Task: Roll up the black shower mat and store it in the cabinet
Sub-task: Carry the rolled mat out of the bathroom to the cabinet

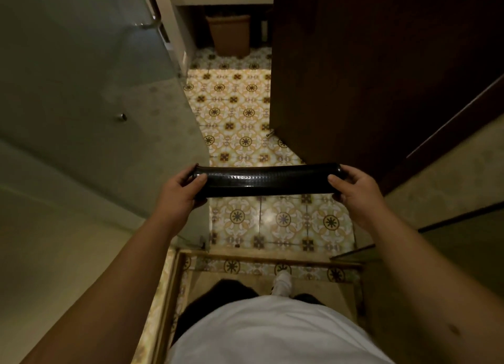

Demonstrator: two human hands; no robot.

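- While a standing person looks down, a patterned tile floor (pixel 240 118) is seen running from near to far through the middle of the view.
- A frosted glass panel (pixel 81 77) is seen along the left side, and a dark wooden door (pixel 381 64) along the right.
- A brown bin (pixel 230 34) is seen at the far end of the floor, under a pale ledge.
- The black shower mat (pixel 267 180) is rolled into a tight tube and is held level in the air above the floor, lying left to right, in front of the white shirt (pixel 272 333).
- The mat's left end is clasped by the left hand (pixel 180 188), thumb over the top and fingers curled behind.
- The mat's right end is clasped in the same way by the right hand (pixel 354 186).
- A white shoe (pixel 282 282) is seen on the near step.
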